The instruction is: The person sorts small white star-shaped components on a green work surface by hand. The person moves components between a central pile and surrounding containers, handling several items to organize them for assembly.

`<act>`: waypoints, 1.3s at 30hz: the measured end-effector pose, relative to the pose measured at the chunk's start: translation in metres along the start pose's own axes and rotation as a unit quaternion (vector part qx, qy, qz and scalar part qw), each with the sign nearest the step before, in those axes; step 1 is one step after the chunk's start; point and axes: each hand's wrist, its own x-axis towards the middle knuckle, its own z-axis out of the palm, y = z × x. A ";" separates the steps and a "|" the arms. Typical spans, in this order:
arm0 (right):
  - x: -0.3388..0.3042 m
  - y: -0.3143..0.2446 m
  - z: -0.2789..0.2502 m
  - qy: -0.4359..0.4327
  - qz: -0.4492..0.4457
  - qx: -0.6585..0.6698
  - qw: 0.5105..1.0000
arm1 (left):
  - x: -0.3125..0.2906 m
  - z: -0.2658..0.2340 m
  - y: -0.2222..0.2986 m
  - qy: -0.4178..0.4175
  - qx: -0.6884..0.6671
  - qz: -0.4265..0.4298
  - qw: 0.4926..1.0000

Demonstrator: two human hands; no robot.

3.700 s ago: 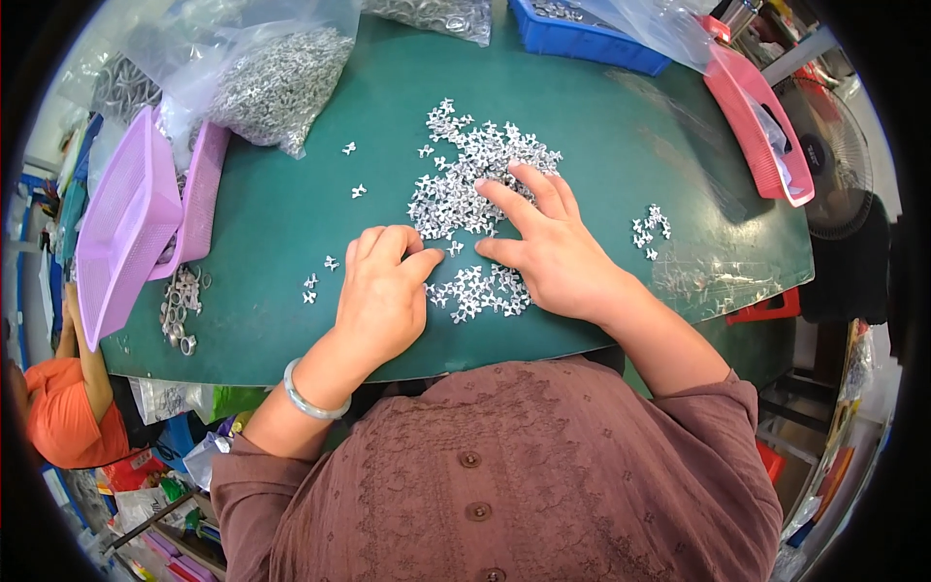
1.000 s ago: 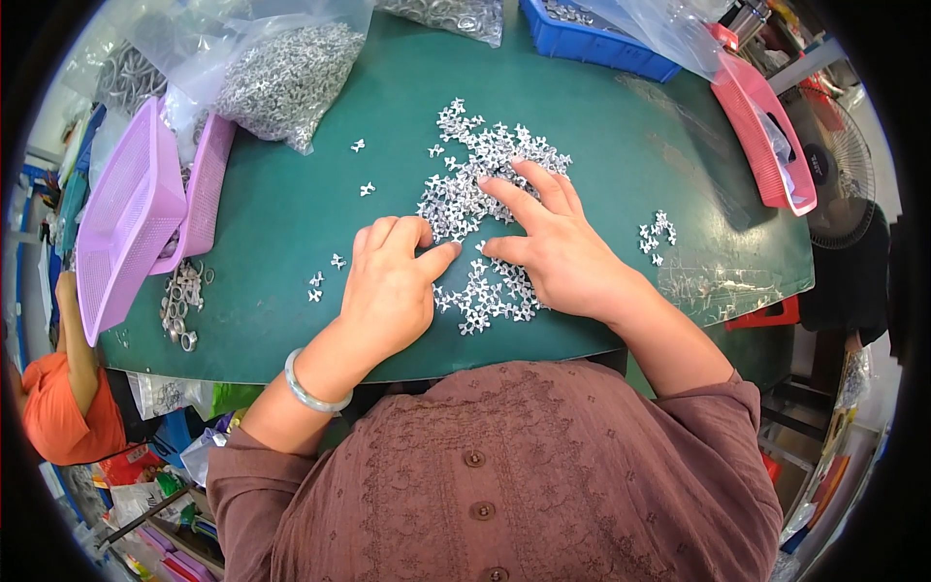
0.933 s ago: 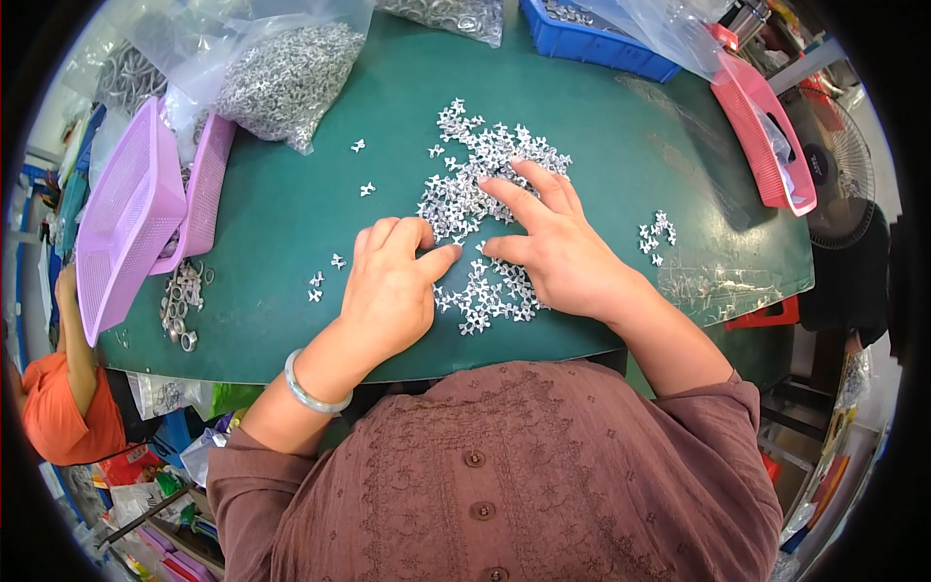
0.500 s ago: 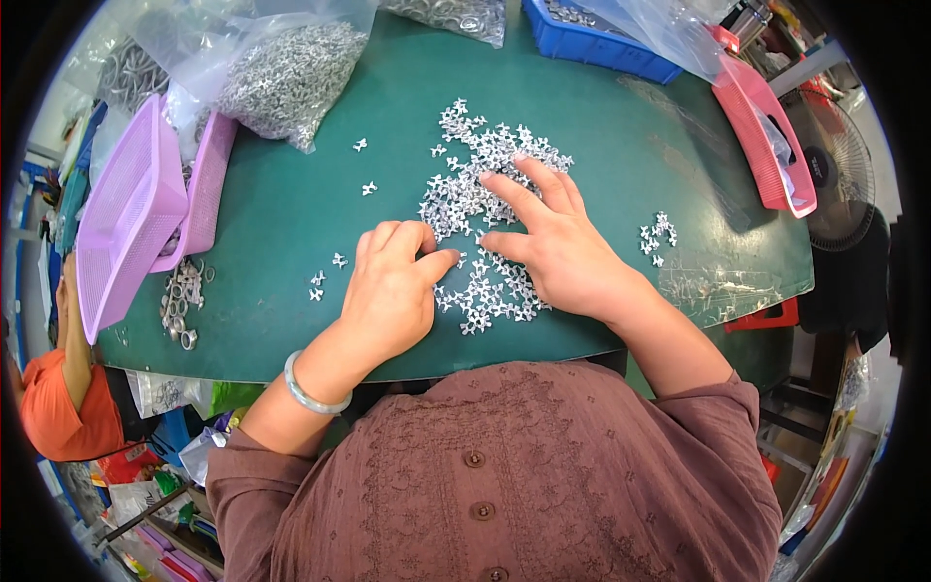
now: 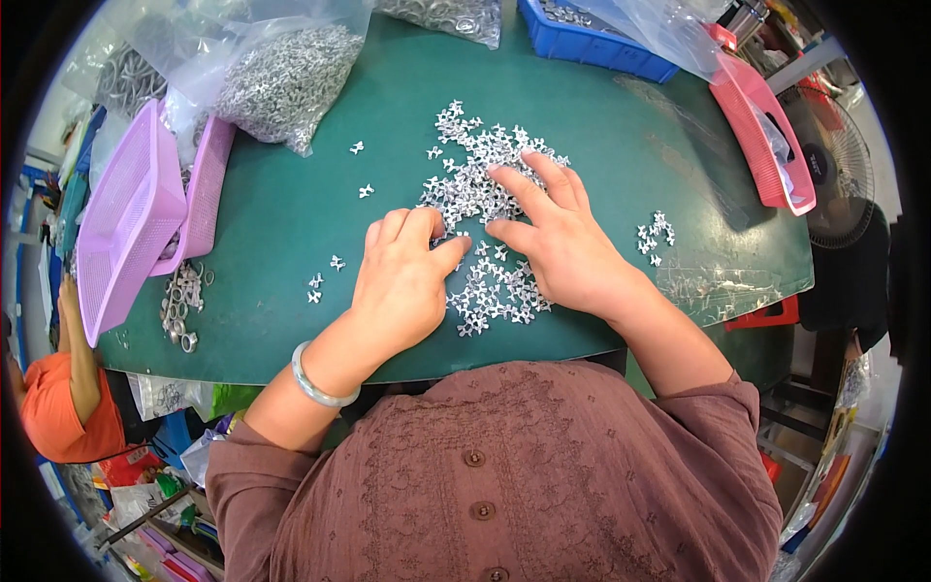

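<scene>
Sitting further right than earlier, the mid-frame left hand (image 5: 401,279) curls narrowly, any hold unclear; the right hand (image 5: 570,246) spreads wide over silvery pieces (image 5: 467,190).

The right hand (image 5: 572,254) covers part of the metal pile (image 5: 467,186); whether the left hand (image 5: 400,281) pinches anything is unclear. The top edge crops the blue tray (image 5: 593,47).

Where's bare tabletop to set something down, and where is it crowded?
Bare green table shows between the purple baskets and the stray pieces, and between the main pile and the blue bin. The centre is crowded: right hand at the main pile, left hand beside it, smaller pile just below.
</scene>
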 end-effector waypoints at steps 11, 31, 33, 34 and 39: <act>0.003 0.002 -0.001 -0.014 -0.007 0.057 0.998 | -0.017 -0.010 -0.001 -0.025 -0.068 0.019 0.997; 0.019 -0.007 0.010 -0.011 -0.041 0.015 0.999 | -0.026 -0.015 -0.022 0.077 0.019 -0.032 0.996; 0.018 -0.010 0.008 -0.013 -0.054 0.021 0.998 | -0.029 -0.016 -0.024 0.067 0.015 -0.034 0.997; 0.018 -0.012 0.008 -0.016 -0.065 0.028 0.997 | -0.030 -0.017 -0.025 0.057 0.010 -0.035 0.998; 0.025 -0.009 0.011 0.019 -0.046 0.012 0.999 | -0.029 -0.020 -0.025 0.060 0.000 -0.035 0.998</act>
